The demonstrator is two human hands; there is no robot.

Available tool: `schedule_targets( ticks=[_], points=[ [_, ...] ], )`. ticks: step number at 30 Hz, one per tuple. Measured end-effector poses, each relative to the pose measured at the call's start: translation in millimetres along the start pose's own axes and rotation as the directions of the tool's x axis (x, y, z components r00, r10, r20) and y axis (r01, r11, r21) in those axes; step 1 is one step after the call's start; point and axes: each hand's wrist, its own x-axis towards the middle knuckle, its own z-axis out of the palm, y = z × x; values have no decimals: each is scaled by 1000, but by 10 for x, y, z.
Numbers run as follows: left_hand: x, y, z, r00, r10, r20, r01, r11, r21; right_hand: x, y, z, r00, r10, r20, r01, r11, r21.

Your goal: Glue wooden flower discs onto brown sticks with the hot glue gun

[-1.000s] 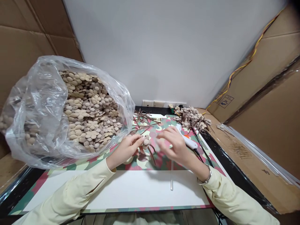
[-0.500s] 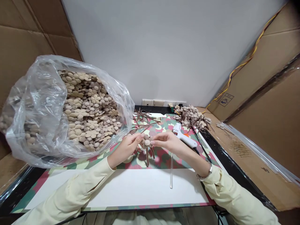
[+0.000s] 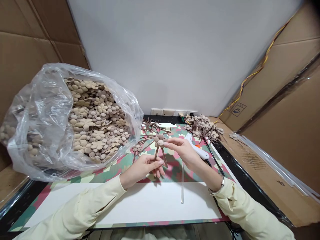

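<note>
Above the camouflage-patterned surface (image 3: 175,175), a grey-beige flower (image 3: 159,140), right edge hidden, pinched by the right hand (image 3: 187,154); left hand (image 3: 140,168) below, at its brown strips (image 3: 164,157), grip indeterminable

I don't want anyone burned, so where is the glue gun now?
In the head view, the white glue gun lies right of centre on the camouflage mat, just beyond the right hand, in front of the pile of flowers and ribbons.
</note>
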Motion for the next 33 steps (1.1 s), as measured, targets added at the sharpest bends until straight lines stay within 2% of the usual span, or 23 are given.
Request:
schedule_targets(
  ticks=[5,8,10,13,16,17,19,21,24,27,30,31,33],
  points=[
    [-15,22,3,998,-70,5,70,998,6,7,1,-2,997,-34,-76,31,999,-30],
    [-27,31,0,995,-95,29,95,995,-5,28,-86,-101,989,-69,-129,60,996,-70],
    [-37,26,-1,992,-111,53,113,993,-33,36,-197,-256,973,-111,-201,87,989,-121],
    [-62,0,7,987,-142,78,149,984,-93,42,-379,-613,923,-183,-339,93,959,-267],
    [-103,-29,32,982,-151,109,162,981,-105,115,-452,-1040,828,-246,-503,62,933,-353],
    [-118,-36,42,981,-147,129,160,982,-96,170,-440,-1181,814,-241,-528,36,929,-367],
    [-142,-49,61,973,-133,190,150,985,-81,322,-365,-1440,819,-189,-543,-47,919,-390],
    [-150,-65,76,963,-106,249,127,990,-69,502,-247,-1658,786,-150,-600,-156,891,-426],
    [-138,-100,90,959,-53,277,76,994,-74,737,-49,-1906,745,-129,-655,-262,846,-464],
    [-125,-138,90,954,-48,295,68,996,-57,865,108,-2068,677,-121,-726,-393,775,-495],
    [-130,-175,85,952,-58,302,70,997,-27,895,183,-2142,602,-155,-783,-503,688,-522],
    [-134,-188,85,954,-61,293,72,997,-27,891,187,-2145,588,-180,-789,-520,663,-539],
    [-138,-209,89,961,-69,268,82,996,-40,874,168,-2124,590,-238,-772,-513,627,-586]
  ],
)
